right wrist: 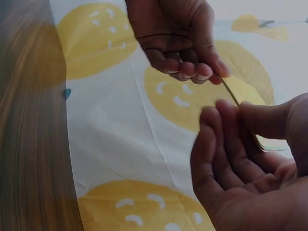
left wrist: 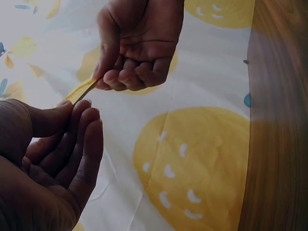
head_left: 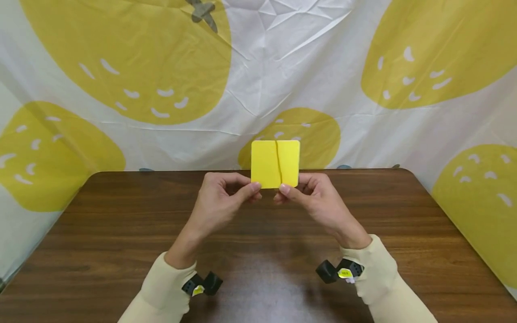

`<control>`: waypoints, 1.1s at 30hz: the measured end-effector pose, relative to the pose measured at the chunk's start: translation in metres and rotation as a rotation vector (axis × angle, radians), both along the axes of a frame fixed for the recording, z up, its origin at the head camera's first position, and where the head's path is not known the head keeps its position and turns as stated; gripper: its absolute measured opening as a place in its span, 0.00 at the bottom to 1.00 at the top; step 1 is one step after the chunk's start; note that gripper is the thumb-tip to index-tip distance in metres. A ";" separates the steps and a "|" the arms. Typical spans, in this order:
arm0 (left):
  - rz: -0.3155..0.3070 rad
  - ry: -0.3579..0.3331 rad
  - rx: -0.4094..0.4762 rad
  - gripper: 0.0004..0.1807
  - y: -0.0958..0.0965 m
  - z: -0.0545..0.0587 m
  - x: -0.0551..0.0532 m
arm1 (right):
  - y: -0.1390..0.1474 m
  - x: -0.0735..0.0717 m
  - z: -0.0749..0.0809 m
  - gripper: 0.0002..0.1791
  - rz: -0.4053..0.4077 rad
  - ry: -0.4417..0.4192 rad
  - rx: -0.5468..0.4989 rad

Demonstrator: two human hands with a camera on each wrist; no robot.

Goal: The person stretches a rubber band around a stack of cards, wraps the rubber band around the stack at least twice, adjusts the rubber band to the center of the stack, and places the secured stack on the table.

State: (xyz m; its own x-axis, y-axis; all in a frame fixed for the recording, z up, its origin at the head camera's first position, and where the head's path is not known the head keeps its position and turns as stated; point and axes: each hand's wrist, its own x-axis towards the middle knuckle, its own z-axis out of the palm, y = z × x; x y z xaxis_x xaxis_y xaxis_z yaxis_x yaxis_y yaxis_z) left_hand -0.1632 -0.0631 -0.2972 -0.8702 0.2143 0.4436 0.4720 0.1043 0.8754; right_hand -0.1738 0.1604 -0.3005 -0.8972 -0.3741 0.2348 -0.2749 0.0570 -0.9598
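A small flat yellow square with rounded corners, like a little notepad, is held upright above the far part of the table. Down its face, right of the middle, runs a thin, slightly wavy, darker yellow strip, which looks like an elastic band. My left hand pinches the lower left corner, thumb on the near face. With its thumb near the strip's lower end, my right hand pinches the lower right part. Both wrist views show the notepad nearly edge-on; pale layers show at its edge in the right wrist view.
A dark brown wooden table lies under both arms. Right behind its far edge hangs a white cloth printed with large yellow fruit shapes, which also runs along both sides. Each sleeved wrist carries a small black camera.
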 end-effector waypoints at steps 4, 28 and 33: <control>-0.011 -0.006 0.006 0.04 0.002 -0.001 0.000 | -0.003 0.002 0.000 0.10 -0.082 0.031 0.046; 0.036 0.355 -0.040 0.04 0.002 -0.001 0.003 | -0.001 0.005 0.005 0.10 -0.077 0.231 0.023; 0.036 0.344 -0.024 0.03 0.003 -0.002 0.002 | 0.001 0.005 0.007 0.12 -0.089 0.222 0.042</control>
State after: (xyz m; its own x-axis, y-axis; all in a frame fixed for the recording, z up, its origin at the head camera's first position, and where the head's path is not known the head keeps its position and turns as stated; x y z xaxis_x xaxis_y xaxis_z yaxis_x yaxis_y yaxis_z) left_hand -0.1615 -0.0600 -0.2987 -0.6775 0.2001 0.7078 0.7349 0.1452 0.6624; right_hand -0.1692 0.1617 -0.2932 -0.8551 -0.3098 0.4156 -0.4710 0.1294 -0.8726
